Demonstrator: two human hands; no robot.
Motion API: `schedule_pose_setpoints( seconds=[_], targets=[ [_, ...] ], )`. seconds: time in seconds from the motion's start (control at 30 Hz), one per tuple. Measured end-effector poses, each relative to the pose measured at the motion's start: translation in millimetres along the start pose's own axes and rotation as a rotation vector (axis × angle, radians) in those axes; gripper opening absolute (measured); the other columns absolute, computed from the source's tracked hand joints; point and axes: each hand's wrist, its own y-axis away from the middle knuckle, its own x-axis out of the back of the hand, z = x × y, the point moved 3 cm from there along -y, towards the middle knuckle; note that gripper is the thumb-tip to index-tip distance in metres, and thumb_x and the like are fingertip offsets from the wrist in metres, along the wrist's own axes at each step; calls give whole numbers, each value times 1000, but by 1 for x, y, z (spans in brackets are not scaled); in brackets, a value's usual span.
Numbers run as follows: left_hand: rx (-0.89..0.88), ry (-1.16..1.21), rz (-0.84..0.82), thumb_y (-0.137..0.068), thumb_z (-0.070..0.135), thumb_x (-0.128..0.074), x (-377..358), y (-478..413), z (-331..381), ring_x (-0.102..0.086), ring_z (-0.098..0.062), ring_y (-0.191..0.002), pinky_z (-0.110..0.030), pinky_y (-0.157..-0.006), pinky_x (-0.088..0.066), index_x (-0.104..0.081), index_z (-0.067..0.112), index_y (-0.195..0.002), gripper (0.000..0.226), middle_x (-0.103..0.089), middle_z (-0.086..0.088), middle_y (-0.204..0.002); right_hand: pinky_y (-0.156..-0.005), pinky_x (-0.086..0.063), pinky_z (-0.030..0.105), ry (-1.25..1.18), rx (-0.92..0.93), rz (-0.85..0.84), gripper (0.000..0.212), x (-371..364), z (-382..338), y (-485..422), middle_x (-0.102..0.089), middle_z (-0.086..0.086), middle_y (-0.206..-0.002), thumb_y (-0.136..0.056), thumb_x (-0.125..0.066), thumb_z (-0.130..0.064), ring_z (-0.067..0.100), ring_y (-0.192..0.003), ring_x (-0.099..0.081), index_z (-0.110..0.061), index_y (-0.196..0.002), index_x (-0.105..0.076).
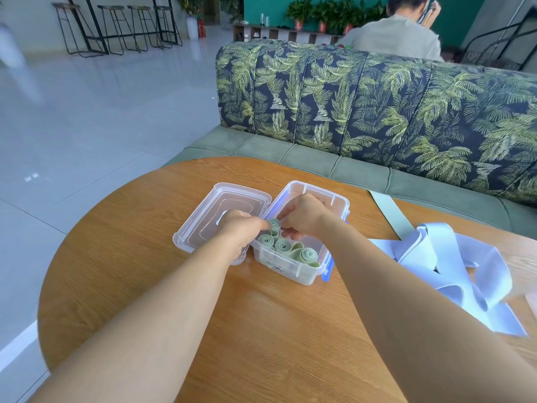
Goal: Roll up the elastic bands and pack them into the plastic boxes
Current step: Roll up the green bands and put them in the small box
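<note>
Head view | left grip (239, 228) and right grip (302, 215) both pinched green band roll (274, 224) | roll in open plastic box (290, 270), frame centre, on table (174, 286) | three other rolls (282, 245) beside it | blue bands (453, 257) loose, right.

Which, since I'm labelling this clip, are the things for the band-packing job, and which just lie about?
Job: plastic box, lid, three green rolls inside, fourth roll held by left hand and right hand, loose blue bands, flat green band.
Lying about: sofa, bar stools, potted plants.
</note>
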Motion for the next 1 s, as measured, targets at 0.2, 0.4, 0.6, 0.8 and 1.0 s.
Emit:
schedule_pose_setpoints(
  seconds=[0.2,0.4,0.6,0.8,1.0],
  targets=[
    [3,-70,19,-76,22,-79,-1,-5,2,-58,-24,-88,-29,-78,-44,-67,7,-96,28,-61,-2,-85,-70,-57,32,-21,11,6,21,0,0,0,-67,12,-83,-86,-59,3,23,-66,-63,2,-105,-67],
    [-5,-94,36,-76,22,-78,-1,-3,4,-57,-21,-79,-28,-76,-45,-69,5,-96,28,-59,0,-77,-68,-57,31,-30,24,5,22,-1,-1,0,-67,13,-85,-89,-57,0,23,-67,-63,3,-108,-66],
    [-11,-97,39,-75,23,-78,-1,-5,4,-57,-21,-77,-28,-76,-45,-69,4,-93,28,-61,-2,-78,-74,-57,36,-31,20,22,22,-2,-1,0,-68,14,-84,-90,-57,-2,25,-70,-65,4,-108,-66],
    [-16,-110,40,-75,21,-78,-1,-5,5,-56,-21,-74,-28,-71,-43,-69,2,-89,25,-60,-4,-76,-84,-57,39,42,-4,12,23,-2,0,4,-74,17,-90,-91,-49,1,26,-90,-72,6,-103,-68],
    [-14,-107,49,-73,20,-79,-1,-7,6,-60,-25,-89,-30,-74,-46,-68,4,-94,28,-65,-8,-94,-81,-59,40,33,-20,15,21,-1,2,3,-74,17,-88,-90,-51,1,27,-88,-72,6,-101,-69]
  ],
)
